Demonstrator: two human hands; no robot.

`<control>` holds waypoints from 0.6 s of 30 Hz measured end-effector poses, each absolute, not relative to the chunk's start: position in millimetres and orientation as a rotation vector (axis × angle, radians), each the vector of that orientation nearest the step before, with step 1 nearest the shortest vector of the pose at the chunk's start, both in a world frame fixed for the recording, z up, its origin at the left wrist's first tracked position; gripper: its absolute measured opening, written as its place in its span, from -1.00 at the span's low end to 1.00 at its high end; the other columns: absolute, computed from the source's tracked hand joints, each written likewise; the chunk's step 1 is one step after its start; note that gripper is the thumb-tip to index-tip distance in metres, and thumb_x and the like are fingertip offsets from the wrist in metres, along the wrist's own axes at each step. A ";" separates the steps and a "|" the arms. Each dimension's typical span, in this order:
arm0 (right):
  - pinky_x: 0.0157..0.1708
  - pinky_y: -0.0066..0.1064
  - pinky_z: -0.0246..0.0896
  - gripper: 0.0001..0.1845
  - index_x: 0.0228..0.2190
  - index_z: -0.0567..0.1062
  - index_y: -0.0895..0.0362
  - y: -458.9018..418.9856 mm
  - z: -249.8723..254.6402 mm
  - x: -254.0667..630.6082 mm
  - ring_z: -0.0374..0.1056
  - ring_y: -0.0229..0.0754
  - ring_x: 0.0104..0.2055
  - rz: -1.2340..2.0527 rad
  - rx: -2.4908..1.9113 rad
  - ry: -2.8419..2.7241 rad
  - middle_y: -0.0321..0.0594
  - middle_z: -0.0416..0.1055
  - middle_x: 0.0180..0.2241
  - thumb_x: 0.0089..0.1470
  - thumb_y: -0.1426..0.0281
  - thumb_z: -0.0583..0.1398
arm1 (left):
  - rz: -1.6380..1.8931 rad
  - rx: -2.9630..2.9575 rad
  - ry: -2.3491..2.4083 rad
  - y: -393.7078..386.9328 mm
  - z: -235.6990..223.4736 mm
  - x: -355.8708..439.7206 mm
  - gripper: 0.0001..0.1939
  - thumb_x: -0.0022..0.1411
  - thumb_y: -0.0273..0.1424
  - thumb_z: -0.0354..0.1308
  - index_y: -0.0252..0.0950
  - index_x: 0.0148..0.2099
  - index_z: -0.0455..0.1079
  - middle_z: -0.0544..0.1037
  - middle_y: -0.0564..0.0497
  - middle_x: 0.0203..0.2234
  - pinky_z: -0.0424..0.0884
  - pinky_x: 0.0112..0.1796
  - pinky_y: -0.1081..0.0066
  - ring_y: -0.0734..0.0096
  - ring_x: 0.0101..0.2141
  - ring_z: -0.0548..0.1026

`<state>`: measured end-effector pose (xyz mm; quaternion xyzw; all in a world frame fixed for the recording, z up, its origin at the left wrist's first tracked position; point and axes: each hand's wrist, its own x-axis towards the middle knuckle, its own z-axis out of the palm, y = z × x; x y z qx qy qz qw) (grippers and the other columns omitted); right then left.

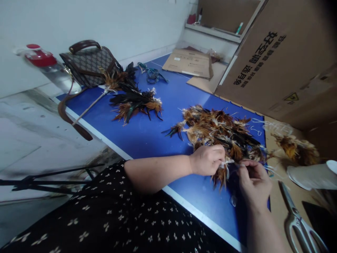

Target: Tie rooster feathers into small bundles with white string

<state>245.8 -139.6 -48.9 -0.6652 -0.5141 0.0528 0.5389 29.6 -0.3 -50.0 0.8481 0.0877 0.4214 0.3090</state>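
My left hand (207, 160) is closed on a small bunch of brown feathers (220, 178), whose tips hang down below the fingers. A white tie (226, 163) sticks out from the bunch toward the right. Close by, my right hand (255, 182) has thumb and forefinger pinched together; what lies between them is too small to make out. Just beyond both hands spreads a pile of brown and black feathers (214, 126) on the blue tabletop (168, 100).
Scissors (296, 214) and a white roll (312, 175) lie at the right, near another feather bunch (297, 149). Dark feathers (137, 102), a stick (88, 109), a handbag (89, 65) and a bottle (52, 68) are at the left. A large cardboard box (276, 63) stands behind.
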 end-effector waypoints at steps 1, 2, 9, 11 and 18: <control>-0.36 -0.34 0.46 -0.68 -0.13 0.65 0.08 -140.0 -51.1 247.5 0.53 -0.17 -0.35 0.129 -1.596 -1.203 -0.13 0.67 -0.22 0.48 0.08 0.41 | 1.124 2.212 0.226 0.3 -49.8 30.2 -0.77 0.50 -0.60 0.16 -0.27 -0.16 0.61 0.71 -0.18 -0.14 0.69 0.01 0.29 0.21 -0.07 0.72; -0.40 -0.36 0.42 -0.67 -0.13 0.64 0.08 -140.5 -52.4 248.7 0.49 -0.19 -0.40 0.140 -1.605 -1.195 -0.14 0.66 -0.24 0.48 0.07 0.40 | 1.137 2.182 0.217 0.9 -49.5 30.8 -0.77 0.50 -0.60 0.15 -0.27 -0.17 0.59 0.71 -0.18 -0.15 0.68 0.02 0.28 0.22 -0.08 0.72; -0.29 -0.30 0.59 -0.55 0.14 0.72 0.04 -143.0 -44.0 238.9 0.61 -0.12 -0.28 0.326 -1.567 -1.380 -0.08 0.73 -0.10 0.47 -0.01 0.41 | 1.015 2.121 0.231 -0.5 -45.5 30.5 -0.80 0.48 -0.60 0.19 -0.24 -0.19 0.54 0.71 -0.14 -0.16 0.67 0.08 0.23 0.22 -0.07 0.70; -0.20 -0.24 0.64 -0.57 0.13 0.75 0.03 -141.4 -40.1 235.4 0.65 -0.06 -0.17 0.307 -1.539 -1.432 -0.05 0.73 -0.04 0.45 0.00 0.44 | 0.972 2.122 0.244 -1.9 -44.6 29.5 -0.81 0.47 -0.60 0.20 -0.23 -0.17 0.55 0.72 -0.13 -0.14 0.66 0.10 0.23 0.22 -0.04 0.71; -0.10 -0.16 0.64 -0.74 -0.14 0.76 0.01 -140.1 -32.5 232.6 0.64 -0.02 -0.13 0.099 -1.496 -1.518 -0.10 0.71 -0.15 0.48 0.09 0.45 | 0.953 2.156 0.263 -4.7 -42.8 27.4 -0.81 0.52 -0.55 0.15 -0.23 -0.17 0.52 0.72 -0.15 -0.14 0.65 0.09 0.21 0.19 -0.05 0.70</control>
